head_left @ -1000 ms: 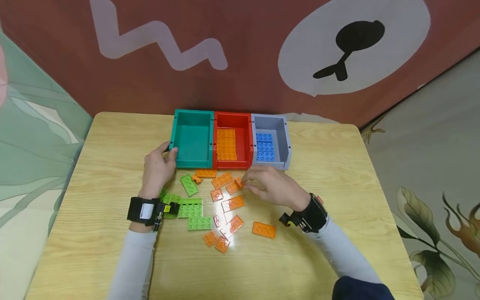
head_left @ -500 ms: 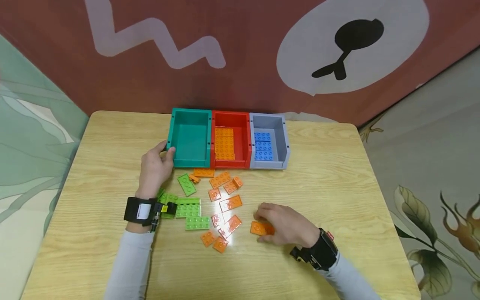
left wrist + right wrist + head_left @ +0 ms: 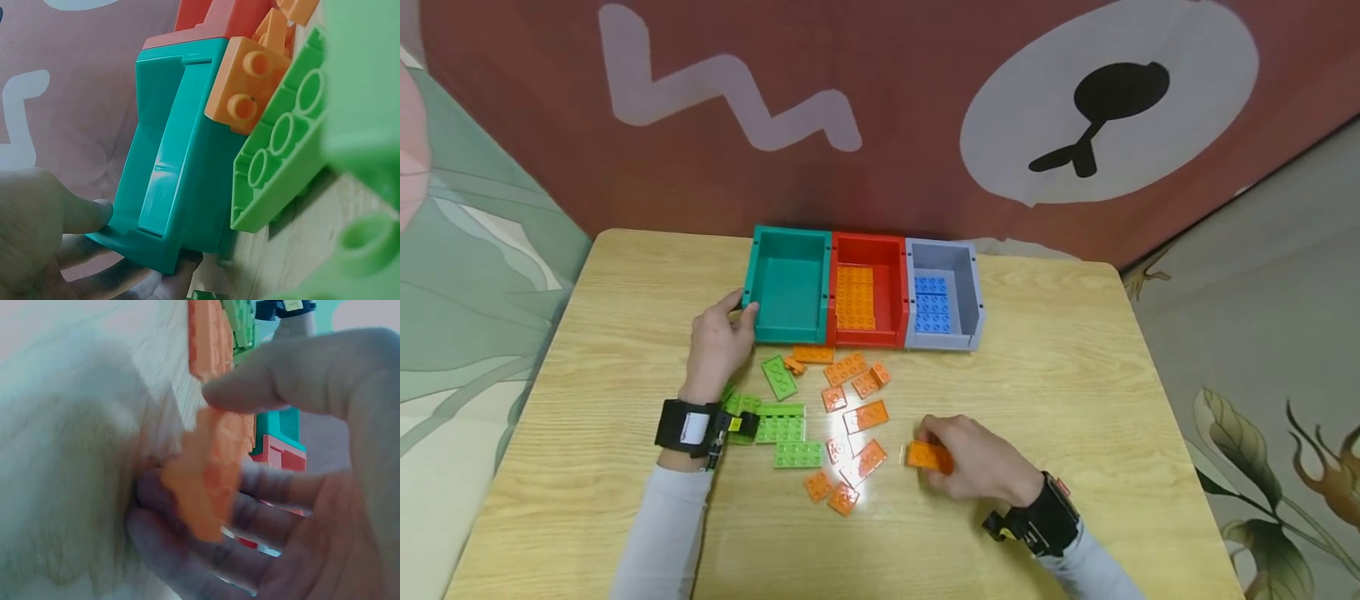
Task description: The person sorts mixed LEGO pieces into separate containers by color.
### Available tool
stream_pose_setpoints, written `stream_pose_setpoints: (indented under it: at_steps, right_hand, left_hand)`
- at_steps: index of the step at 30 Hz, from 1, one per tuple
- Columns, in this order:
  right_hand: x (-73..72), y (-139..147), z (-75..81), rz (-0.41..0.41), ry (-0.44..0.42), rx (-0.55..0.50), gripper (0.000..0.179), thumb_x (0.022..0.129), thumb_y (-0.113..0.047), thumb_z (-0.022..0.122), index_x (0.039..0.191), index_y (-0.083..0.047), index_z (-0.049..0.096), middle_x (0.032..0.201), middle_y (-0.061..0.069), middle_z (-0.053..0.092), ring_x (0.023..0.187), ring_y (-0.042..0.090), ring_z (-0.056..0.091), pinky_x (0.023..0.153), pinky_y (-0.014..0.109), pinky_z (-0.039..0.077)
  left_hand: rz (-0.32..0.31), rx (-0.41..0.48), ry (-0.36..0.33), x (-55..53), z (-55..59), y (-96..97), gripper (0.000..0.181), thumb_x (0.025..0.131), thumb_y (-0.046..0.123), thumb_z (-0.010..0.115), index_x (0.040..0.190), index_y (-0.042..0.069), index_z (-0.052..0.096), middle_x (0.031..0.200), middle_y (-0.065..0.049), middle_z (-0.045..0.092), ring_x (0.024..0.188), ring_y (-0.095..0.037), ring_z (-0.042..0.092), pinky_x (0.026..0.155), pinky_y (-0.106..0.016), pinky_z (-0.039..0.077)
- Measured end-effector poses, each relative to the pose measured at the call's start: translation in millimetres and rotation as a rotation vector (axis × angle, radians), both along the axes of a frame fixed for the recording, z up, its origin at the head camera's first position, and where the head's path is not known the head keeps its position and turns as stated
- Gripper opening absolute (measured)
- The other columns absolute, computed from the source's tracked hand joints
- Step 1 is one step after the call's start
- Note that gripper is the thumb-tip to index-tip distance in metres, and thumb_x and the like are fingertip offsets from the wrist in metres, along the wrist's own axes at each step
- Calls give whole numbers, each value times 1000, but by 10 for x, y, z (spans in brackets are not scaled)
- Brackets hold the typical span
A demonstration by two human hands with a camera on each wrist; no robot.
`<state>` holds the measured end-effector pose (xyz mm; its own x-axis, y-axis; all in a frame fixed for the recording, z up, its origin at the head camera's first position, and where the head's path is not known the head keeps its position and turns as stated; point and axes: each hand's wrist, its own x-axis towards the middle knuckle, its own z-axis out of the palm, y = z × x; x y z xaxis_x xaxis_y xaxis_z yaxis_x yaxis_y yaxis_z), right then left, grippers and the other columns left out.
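My left hand (image 3: 718,346) grips the left wall of the teal bin (image 3: 790,287), thumb on the rim and fingers below it in the left wrist view. My right hand (image 3: 981,458) holds an orange toy brick (image 3: 928,455) at the right of the loose pieces. In the right wrist view the same brick (image 3: 209,478) is blurred, with the thumb at its upper end and fingers behind it. Loose orange bricks (image 3: 867,415) and green bricks (image 3: 797,454) lie between the hands. An orange brick (image 3: 247,81) and an upturned green brick (image 3: 281,140) sit beside the teal bin.
Joined to the teal bin are a red bin (image 3: 891,292) with orange bricks (image 3: 855,298) inside and a grey-blue bin (image 3: 966,292) with blue bricks (image 3: 932,304). They stand at the back of the wooden table (image 3: 1060,358), close to a wall with a painted pattern.
My right hand has left the orange bricks near the red bin, come nearer and to the right, and taken hold of a lone orange brick. My left hand stays on the teal bin.
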<state>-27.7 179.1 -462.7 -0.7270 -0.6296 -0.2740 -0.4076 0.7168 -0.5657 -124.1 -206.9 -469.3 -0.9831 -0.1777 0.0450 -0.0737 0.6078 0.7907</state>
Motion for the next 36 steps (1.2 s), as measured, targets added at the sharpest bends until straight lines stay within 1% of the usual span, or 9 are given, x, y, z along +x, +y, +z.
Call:
stream_pose_setpoints:
  at_steps: [5,9,12,16,19,24,26,33,36]
  right_hand:
    - [-63,16,-110,-53,-67,-130,36,82,-16,79,104,-21,51,81,-8,60,64,4,47,56,20,37]
    - [-117,11,-165,-95,-91,-205,38,83,-10,76,105,-18,46,81,-7,54,67,6,46,59,21,34]
    - [-166,-8,-145,-116,-131,-257,35,90,-10,73,107,-15,44,84,-4,50,75,11,48,64,23,35]
    - [-230,-61,-58,-162,-305,-397,20,107,-25,54,109,-9,41,86,4,47,72,20,52,61,24,41]
    - [-287,-121,21,-185,-385,-502,27,112,-32,37,111,-6,41,86,11,49,67,29,56,57,28,48]
    - [-387,-217,152,-169,-301,-549,27,113,-29,36,119,-5,49,90,18,55,70,32,58,59,41,53]
    - [-442,-247,225,-149,-261,-547,27,112,-26,39,123,-6,54,93,20,59,72,32,60,62,43,55]
    - [-688,-321,519,-40,-143,-536,26,106,-16,55,128,-2,61,108,19,70,91,36,68,79,41,61]
    - [-821,-376,618,-25,-99,-524,30,103,-17,61,129,-3,62,119,14,69,102,32,70,88,42,61]
  left_hand:
    - [-1,-2,-14,1,5,1,56,108,37,48,151,1,53,140,-26,62,91,-33,76,64,-39,56]
    - [-3,4,-15,1,15,8,55,108,34,48,152,0,52,142,-27,61,97,-36,75,74,-49,60]
    - [-5,2,-9,-1,20,11,53,108,32,49,151,0,52,142,-27,60,104,-37,74,84,-54,59]
    - [-2,-1,-15,3,17,13,53,108,31,49,152,1,52,143,-26,60,107,-38,73,89,-55,58]
    - [0,-1,-20,1,11,15,53,108,31,49,152,1,52,144,-25,60,109,-38,72,92,-55,57]
    - [0,3,-12,4,7,11,53,108,32,49,152,1,52,144,-25,60,109,-36,72,92,-54,57]
    - [5,5,-13,4,7,9,53,108,32,50,152,1,52,143,-25,61,105,-36,74,87,-53,58]
    - [1,14,-37,-3,4,4,54,108,33,50,153,3,51,145,-26,59,108,-36,72,91,-54,58]
    - [1,11,-33,-3,1,4,54,108,33,50,153,3,51,143,-26,61,101,-34,75,83,-50,60]
